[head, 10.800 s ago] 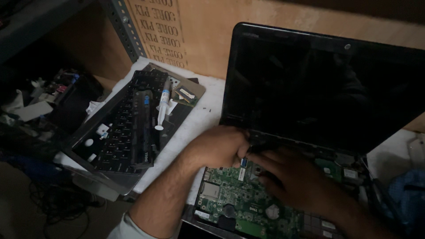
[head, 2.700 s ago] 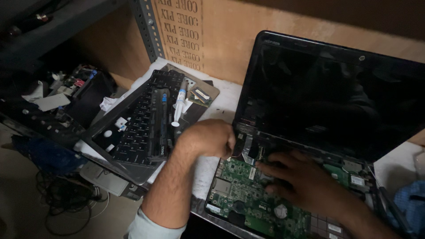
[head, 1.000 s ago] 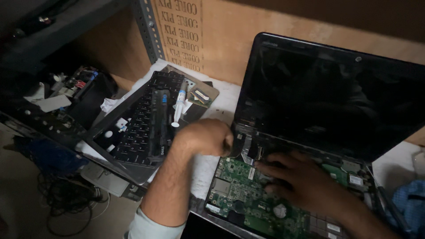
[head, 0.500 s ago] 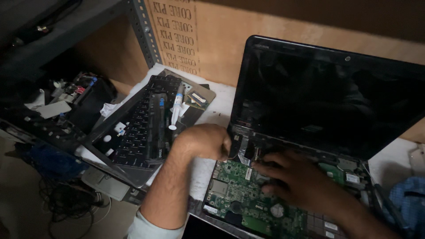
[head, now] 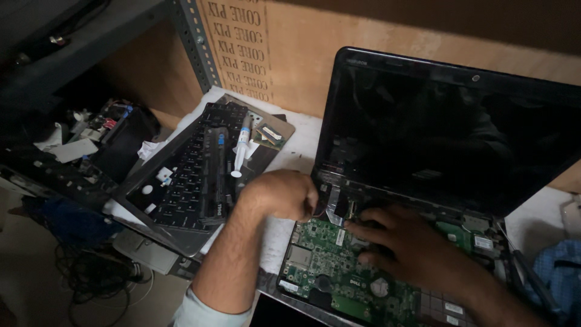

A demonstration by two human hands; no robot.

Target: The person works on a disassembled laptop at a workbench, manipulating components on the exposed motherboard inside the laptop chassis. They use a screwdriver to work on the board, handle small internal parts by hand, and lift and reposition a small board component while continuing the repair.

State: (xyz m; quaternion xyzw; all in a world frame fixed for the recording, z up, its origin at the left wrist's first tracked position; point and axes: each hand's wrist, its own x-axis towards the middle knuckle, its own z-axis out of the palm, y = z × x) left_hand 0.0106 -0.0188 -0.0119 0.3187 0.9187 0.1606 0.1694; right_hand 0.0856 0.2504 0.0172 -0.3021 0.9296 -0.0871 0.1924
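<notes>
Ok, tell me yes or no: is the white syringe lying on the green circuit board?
No, the white syringe lies on the detached black keyboard, left of the green circuit board.

Left hand: curled loosely, knuckles up, forearm extended from lower left. Right hand: laid flat, palm down, fingers spread toward the left hand.

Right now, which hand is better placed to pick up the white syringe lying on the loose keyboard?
Probably the left hand: it sits just below the syringe on the keyboard. The right hand lies farther off on the green circuit board.
</notes>
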